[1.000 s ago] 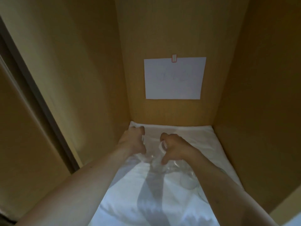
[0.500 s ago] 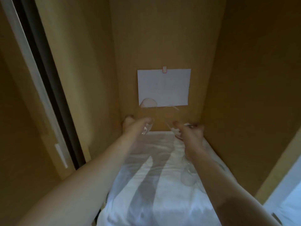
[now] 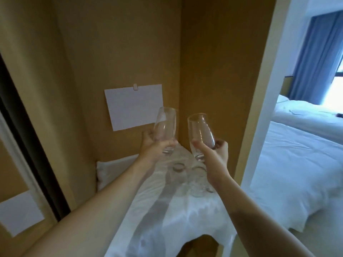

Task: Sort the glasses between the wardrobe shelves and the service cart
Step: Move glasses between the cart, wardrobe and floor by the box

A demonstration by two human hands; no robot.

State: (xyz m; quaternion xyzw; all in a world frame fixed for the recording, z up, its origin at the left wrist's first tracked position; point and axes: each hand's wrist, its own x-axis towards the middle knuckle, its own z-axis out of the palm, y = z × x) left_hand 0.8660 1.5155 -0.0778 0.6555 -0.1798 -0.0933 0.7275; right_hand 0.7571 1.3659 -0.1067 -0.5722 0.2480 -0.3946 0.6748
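Observation:
My left hand (image 3: 155,147) grips a tall clear glass (image 3: 165,125) low on its bowl and holds it upright above the wardrobe shelf. My right hand (image 3: 213,153) grips a second clear glass (image 3: 199,131), tilted slightly left, beside the first. Both glasses hang in the air in front of the wardrobe's back corner. Under the hands, several more clear glasses (image 3: 187,179) lie on the white cloth (image 3: 167,210) that covers the shelf. The service cart is out of view.
A blank white sheet (image 3: 133,106) is clipped to the wardrobe's back wall. The wooden side wall (image 3: 219,71) stands close on the right, a dark sliding door track (image 3: 24,134) on the left. Beyond the wardrobe's white edge lie a white bed (image 3: 297,164) and blue curtains (image 3: 319,52).
Both hands have lifted a glass each off the cloth and raised them. The view has swung right, bringing the bed and curtains into sight.

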